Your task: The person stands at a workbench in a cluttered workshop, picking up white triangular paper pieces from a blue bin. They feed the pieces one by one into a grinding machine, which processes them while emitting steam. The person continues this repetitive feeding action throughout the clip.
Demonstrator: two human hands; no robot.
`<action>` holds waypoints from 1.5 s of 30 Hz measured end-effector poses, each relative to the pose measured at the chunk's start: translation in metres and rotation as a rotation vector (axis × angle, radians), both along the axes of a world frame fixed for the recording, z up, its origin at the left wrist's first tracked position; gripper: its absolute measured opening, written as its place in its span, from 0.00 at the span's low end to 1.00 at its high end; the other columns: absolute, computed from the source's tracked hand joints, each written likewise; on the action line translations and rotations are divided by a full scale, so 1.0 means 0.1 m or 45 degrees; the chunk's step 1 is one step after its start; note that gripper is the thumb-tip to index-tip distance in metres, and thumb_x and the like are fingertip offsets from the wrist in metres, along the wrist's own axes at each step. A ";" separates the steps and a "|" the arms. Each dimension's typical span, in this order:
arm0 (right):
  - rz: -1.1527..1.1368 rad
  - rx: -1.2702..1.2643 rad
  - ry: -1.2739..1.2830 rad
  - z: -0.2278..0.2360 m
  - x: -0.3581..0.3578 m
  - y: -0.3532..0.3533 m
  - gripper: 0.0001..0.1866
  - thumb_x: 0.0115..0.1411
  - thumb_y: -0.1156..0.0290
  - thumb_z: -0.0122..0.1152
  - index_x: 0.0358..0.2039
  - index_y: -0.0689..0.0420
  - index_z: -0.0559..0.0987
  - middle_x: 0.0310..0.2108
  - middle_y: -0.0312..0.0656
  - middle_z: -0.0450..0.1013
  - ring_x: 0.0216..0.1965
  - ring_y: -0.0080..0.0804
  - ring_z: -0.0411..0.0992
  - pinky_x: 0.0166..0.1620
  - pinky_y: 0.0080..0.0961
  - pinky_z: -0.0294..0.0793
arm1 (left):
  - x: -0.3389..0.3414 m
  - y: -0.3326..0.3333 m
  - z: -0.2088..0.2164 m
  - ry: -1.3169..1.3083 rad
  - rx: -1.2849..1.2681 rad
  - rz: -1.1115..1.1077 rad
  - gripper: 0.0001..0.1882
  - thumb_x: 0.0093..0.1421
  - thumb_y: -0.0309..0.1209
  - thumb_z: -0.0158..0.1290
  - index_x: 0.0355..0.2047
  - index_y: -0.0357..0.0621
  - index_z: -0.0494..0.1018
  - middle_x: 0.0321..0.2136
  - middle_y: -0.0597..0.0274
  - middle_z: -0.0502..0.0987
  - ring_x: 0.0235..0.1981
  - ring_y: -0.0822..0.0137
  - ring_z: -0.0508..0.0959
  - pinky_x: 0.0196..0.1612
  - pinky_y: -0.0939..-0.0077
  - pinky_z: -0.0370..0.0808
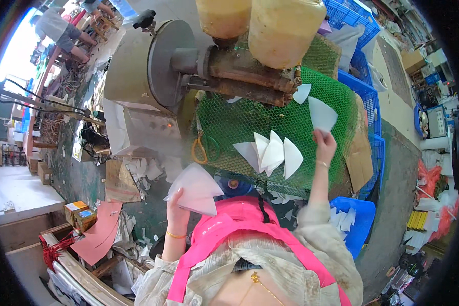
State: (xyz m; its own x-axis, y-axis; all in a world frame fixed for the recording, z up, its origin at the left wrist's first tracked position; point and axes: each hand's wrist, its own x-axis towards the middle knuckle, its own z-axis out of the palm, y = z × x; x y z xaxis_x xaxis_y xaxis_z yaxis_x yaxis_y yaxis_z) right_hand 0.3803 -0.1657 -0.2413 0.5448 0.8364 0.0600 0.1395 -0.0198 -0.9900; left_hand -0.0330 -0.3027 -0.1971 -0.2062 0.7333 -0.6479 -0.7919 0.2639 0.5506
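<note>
My left hand (178, 213) is closed on a fanned stack of white fan-shaped pieces (195, 187), held near my apron at the left. Out to the right, my right hand (325, 145) pinches a single white fan-shaped piece (323, 115) by its narrow end, over the green mesh (336, 166). Several more white pieces (274, 153) lie overlapping on the mesh between my hands. Another white piece (302, 94) is at the roller end of the machine (255, 76). Scissors with orange handles (199, 151) rest at the mesh's left edge.
Two cloudy yellowish containers (285, 33) stand above the rollers. Blue crates (361, 97) line the right side. A blue bin (356, 224) with white pieces sits at my lower right. Cardboard (359, 160) edges the mesh. A person (61, 30) is far off at upper left.
</note>
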 end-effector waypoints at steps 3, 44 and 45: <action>0.434 -0.143 0.180 0.88 -0.48 -0.30 0.08 0.53 0.70 0.54 0.28 0.63 0.75 0.21 0.36 0.71 0.20 0.18 0.66 0.24 0.14 0.65 | -0.06 0.05 -0.05 -0.013 -0.006 -0.028 0.14 0.50 0.25 0.49 0.38 0.35 0.65 0.37 0.57 0.70 0.41 0.63 0.70 0.45 0.68 0.66; 0.476 -0.268 0.292 0.84 -1.52 -0.32 0.14 0.52 0.61 0.56 0.21 0.61 0.76 0.12 0.25 0.61 0.13 0.12 0.53 0.16 0.13 0.49 | 0.95 1.00 0.45 -0.166 0.361 -0.287 0.12 0.51 0.28 0.53 0.35 0.38 0.68 0.35 0.60 0.71 0.36 0.69 0.71 0.41 0.74 0.67; 0.433 -0.246 0.340 0.85 -1.52 -0.27 0.14 0.52 0.61 0.56 0.19 0.60 0.75 0.12 0.25 0.61 0.13 0.12 0.53 0.16 0.13 0.47 | 0.97 1.02 0.46 -0.144 0.381 -0.292 0.13 0.51 0.28 0.53 0.37 0.37 0.67 0.36 0.60 0.71 0.37 0.68 0.71 0.42 0.74 0.67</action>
